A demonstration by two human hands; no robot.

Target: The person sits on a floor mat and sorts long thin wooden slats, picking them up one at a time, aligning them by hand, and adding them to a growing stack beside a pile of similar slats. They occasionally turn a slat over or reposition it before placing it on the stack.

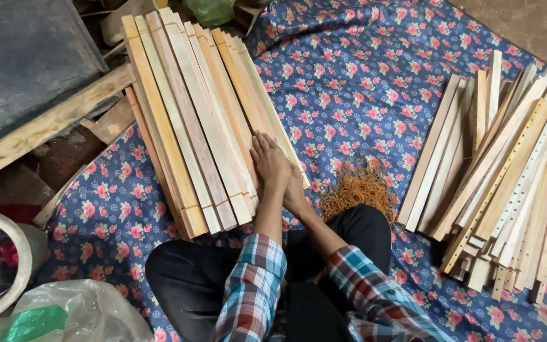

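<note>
On floral cloth, flat left hand (fingers together) atop wooden slats.

Rubber bands between two slat stacks

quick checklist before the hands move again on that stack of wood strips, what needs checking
1. Left hand flat on the stacked wooden strips, at their right edge: ok.
2. Right hand tucked under the left against the same edge; its grip is hidden: cannot tell.
3. Near ends of the stack lined up: ok, roughly even.
4. Pile of orange rubber bands on the floral cloth beside the right hand: ok.
5. Second pile of perforated strips lying apart to the right, loosely fanned: not ok if it should be tidy.
</note>
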